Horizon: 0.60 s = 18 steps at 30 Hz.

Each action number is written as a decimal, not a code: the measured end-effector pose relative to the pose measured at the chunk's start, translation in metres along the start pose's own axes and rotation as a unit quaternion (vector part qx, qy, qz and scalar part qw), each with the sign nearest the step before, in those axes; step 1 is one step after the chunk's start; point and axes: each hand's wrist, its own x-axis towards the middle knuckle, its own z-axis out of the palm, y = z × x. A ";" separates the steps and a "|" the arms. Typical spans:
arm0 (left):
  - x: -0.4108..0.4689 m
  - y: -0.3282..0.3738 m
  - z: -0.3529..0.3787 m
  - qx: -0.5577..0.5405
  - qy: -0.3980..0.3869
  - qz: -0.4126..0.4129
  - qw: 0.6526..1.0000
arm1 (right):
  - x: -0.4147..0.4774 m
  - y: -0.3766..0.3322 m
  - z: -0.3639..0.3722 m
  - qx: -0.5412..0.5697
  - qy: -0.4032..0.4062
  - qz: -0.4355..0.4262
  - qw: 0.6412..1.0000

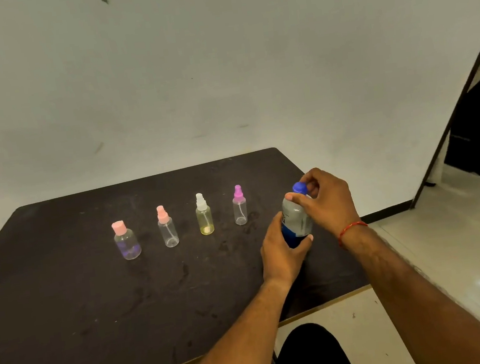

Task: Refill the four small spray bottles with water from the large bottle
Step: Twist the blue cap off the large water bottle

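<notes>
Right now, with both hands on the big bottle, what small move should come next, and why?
Probably twist the blue cap off: the right hand pinches it while the left hand grips the large bottle, and with the cap on, no water can pour yet.

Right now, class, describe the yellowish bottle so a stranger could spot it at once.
On the dark table, left of the large bottle, the yellowish bottle stands third from the left in the row. It alone has a yellow tint and a white spray top.
</notes>
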 end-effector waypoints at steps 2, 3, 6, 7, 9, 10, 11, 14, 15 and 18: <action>-0.001 0.000 0.000 -0.001 0.000 -0.002 1.000 | 0.001 -0.001 0.001 0.002 -0.001 -0.003 1.000; 0.000 0.000 0.000 -0.002 0.000 -0.002 1.000 | 0.001 -0.001 0.001 0.009 -0.005 -0.008 1.000; 0.000 0.000 0.000 -0.005 -0.002 -0.004 1.000 | 0.000 0.001 -0.001 0.047 -0.022 -0.012 0.999; 0.001 0.000 0.000 -0.006 -0.003 -0.007 1.000 | -0.001 0.002 -0.001 0.056 -0.030 -0.008 0.998; 0.000 0.000 0.001 -0.004 -0.002 -0.012 1.000 | -0.002 0.003 0.000 0.062 -0.033 -0.001 0.998; 0.000 0.001 0.001 -0.002 -0.002 -0.013 1.000 | -0.003 0.003 0.002 0.059 -0.023 0.001 0.998; 0.000 0.001 0.001 0.000 -0.002 -0.014 1.000 | -0.004 0.003 0.003 0.055 -0.006 0.004 0.998; -0.001 0.002 0.000 -0.001 -0.003 -0.012 1.000 | -0.004 0.001 0.007 0.050 0.039 0.009 0.998; -0.001 0.001 0.000 -0.001 -0.003 -0.012 1.000 | -0.004 0.001 0.008 0.053 0.043 0.006 0.998; -0.002 0.002 -0.001 -0.003 -0.006 -0.015 1.000 | -0.004 -0.001 0.008 0.078 0.032 -0.004 0.996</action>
